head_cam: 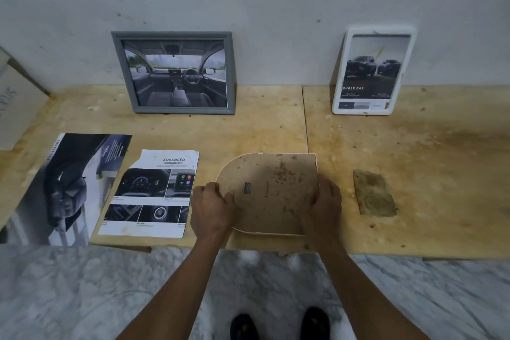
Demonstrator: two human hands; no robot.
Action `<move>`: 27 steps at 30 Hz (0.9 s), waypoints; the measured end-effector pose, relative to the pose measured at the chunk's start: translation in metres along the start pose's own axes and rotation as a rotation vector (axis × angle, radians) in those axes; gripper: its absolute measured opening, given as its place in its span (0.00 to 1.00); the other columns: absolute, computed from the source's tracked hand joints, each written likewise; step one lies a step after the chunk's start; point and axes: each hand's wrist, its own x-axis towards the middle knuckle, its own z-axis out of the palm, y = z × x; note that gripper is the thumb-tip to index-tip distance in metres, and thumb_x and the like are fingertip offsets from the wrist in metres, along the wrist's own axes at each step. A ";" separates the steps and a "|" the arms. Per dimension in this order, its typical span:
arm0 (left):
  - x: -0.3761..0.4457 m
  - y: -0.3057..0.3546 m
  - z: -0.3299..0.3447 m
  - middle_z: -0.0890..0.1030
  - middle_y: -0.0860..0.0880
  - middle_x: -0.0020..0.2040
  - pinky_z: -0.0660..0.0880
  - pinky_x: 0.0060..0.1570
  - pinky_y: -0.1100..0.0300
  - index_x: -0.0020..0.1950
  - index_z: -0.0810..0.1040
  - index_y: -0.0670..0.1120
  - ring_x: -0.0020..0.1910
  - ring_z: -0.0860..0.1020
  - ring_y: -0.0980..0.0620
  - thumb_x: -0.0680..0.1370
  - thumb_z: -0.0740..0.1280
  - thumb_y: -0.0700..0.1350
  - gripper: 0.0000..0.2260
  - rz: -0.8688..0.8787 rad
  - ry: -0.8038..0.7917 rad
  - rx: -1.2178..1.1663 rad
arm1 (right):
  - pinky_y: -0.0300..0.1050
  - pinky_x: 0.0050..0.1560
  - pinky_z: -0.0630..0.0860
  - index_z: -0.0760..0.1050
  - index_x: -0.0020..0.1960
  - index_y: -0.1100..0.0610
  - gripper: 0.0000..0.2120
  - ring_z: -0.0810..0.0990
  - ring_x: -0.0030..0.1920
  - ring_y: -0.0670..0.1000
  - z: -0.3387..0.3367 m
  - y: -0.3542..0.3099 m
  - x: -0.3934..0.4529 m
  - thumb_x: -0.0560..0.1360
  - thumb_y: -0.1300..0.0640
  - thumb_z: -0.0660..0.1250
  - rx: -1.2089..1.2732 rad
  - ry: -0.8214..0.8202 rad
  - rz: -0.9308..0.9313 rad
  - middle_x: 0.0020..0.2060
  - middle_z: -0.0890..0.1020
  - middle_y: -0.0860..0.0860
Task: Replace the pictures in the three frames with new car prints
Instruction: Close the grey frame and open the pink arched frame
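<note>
An arch-shaped frame (271,192) lies face down on the plywood bench, its stained brown backing board up with a small metal hanger near the left. My left hand (212,208) grips its rounded left edge, thumb on the backing. My right hand (324,203) grips its straight right edge. A grey frame (175,73) with a car-interior print leans on the wall at the back. A white frame (372,72) with a print of dark pickup trucks leans on the wall to the right. Two loose car prints lie to the left: a dashboard sheet (151,193) and a larger dark one (69,188).
A worn brown pad (374,193) lies on the bench (414,146) right of the arch frame. A cardboard box (16,102) stands at the far left. The bench's front edge runs just below my hands, with marble floor and my shoes beneath.
</note>
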 end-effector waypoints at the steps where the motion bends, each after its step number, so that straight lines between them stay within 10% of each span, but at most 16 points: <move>1: 0.000 0.001 0.001 0.76 0.44 0.56 0.76 0.48 0.49 0.57 0.80 0.45 0.56 0.76 0.41 0.76 0.68 0.54 0.16 0.019 0.011 0.039 | 0.51 0.64 0.68 0.67 0.70 0.60 0.20 0.67 0.66 0.58 0.003 0.000 -0.001 0.79 0.61 0.59 -0.007 0.011 0.011 0.66 0.70 0.59; 17: 0.030 0.028 0.002 0.68 0.36 0.71 0.65 0.65 0.46 0.68 0.71 0.37 0.71 0.65 0.36 0.74 0.66 0.67 0.37 -0.384 -0.134 -0.088 | 0.60 0.62 0.70 0.68 0.71 0.59 0.23 0.66 0.65 0.60 0.018 0.014 -0.001 0.78 0.55 0.63 -0.213 0.014 -0.044 0.66 0.71 0.58; 22: 0.035 0.021 0.000 0.82 0.38 0.52 0.79 0.47 0.50 0.52 0.80 0.37 0.51 0.80 0.37 0.61 0.69 0.75 0.42 -0.291 -0.115 -0.161 | 0.59 0.63 0.70 0.67 0.72 0.58 0.23 0.66 0.64 0.60 0.016 0.012 -0.002 0.78 0.54 0.62 -0.216 0.008 -0.028 0.66 0.71 0.57; 27: 0.030 0.017 -0.005 0.76 0.43 0.29 0.69 0.32 0.58 0.31 0.73 0.38 0.34 0.79 0.43 0.70 0.75 0.60 0.26 -0.282 -0.123 -0.238 | 0.58 0.63 0.69 0.67 0.72 0.59 0.23 0.65 0.65 0.58 0.012 0.009 -0.003 0.78 0.53 0.58 -0.186 -0.017 -0.036 0.67 0.70 0.56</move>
